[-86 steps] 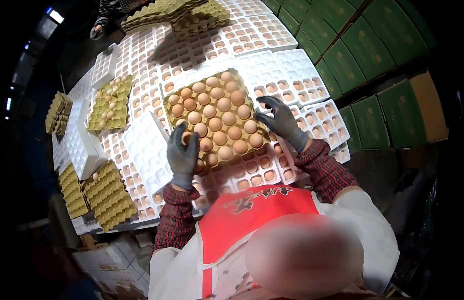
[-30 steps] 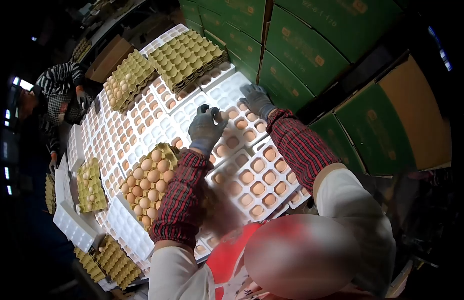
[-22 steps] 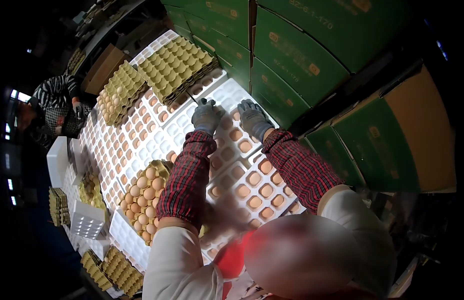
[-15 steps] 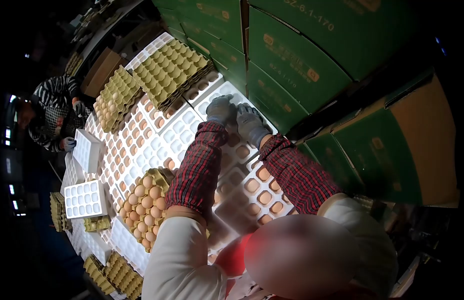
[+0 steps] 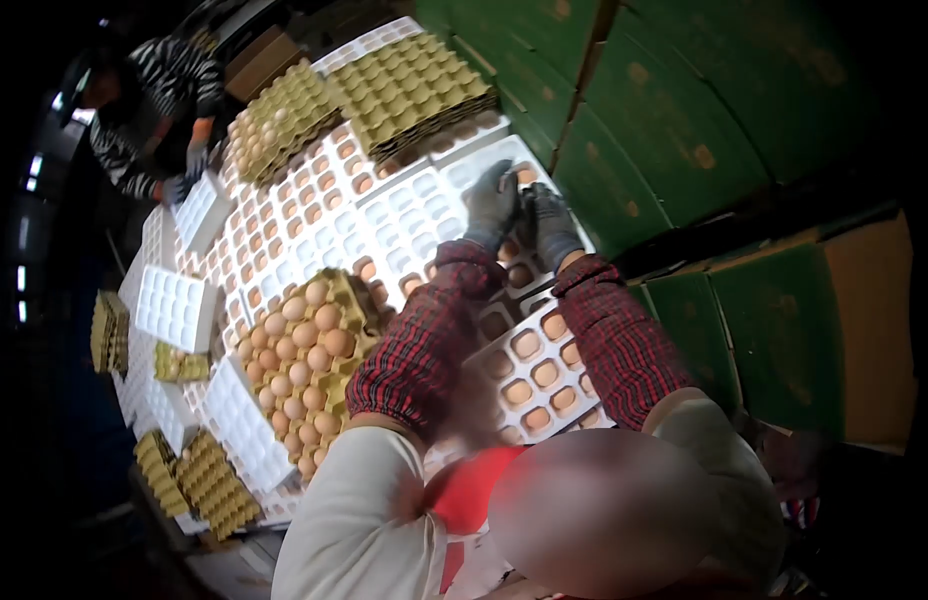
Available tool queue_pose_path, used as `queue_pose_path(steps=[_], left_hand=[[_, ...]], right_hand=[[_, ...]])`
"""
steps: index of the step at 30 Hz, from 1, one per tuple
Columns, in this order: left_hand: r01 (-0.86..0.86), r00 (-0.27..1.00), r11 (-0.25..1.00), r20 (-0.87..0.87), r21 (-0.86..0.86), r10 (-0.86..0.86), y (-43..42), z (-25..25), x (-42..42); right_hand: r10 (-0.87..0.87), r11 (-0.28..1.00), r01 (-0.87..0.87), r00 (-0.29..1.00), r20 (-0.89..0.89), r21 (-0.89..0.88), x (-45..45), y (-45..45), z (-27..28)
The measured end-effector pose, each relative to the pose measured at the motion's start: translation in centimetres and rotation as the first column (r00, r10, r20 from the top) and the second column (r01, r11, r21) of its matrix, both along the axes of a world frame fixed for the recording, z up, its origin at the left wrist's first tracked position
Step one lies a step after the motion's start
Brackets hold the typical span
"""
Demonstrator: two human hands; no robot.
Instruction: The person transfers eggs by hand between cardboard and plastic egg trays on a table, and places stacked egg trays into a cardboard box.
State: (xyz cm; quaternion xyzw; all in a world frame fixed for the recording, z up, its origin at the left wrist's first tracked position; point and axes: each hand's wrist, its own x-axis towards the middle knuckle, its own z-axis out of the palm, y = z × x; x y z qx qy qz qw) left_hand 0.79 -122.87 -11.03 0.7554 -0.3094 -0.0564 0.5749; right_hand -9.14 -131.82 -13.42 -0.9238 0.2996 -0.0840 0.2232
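Note:
Both my hands wear grey gloves and work over a white egg tray (image 5: 464, 172) beside the green cartons. My left hand (image 5: 491, 203) bends its fingers down over the tray's compartments. Close by on the right, my right hand (image 5: 551, 222) has its fingers together, pointing toward the far edge. One brown egg (image 5: 526, 174) shows in front of the hands, near their fingertips. What either hand grips is hidden. Nearer my body lies a white tray filled with brown eggs (image 5: 545, 374). Left of my left sleeve, a pulp tray (image 5: 356, 352) carries many brown eggs.
Green cartons (image 5: 644, 130) are stacked along the right. Empty pulp trays (image 5: 409, 85) are piled at the back. A person in striped sleeves (image 5: 174, 75) handles a white tray (image 5: 202, 212) across the table. Another white tray (image 5: 174, 308) stands at the left.
My view has shifted, so the table appears higher and farther right. An egg now shows by my fingertips. Across the table, the person's two hands have come closer together.

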Motion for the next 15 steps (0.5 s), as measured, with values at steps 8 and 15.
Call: queue_pose_path(steps=[8, 15], left_hand=[[-0.198, 0.970, 0.878, 0.215, 0.436, 0.112, 30.7, 15.8, -10.4], [-0.272, 0.923, 0.723, 0.384, 0.635, 0.010, 41.3, 13.0, -5.7]], right_hand=[[0.432, 0.901, -0.377, 0.819, 0.377, -0.214, 0.6, 6.6, 7.6], [0.779, 0.590, -0.808, 0.567, 0.269, -0.006, 1.0, 27.9, 14.1]])
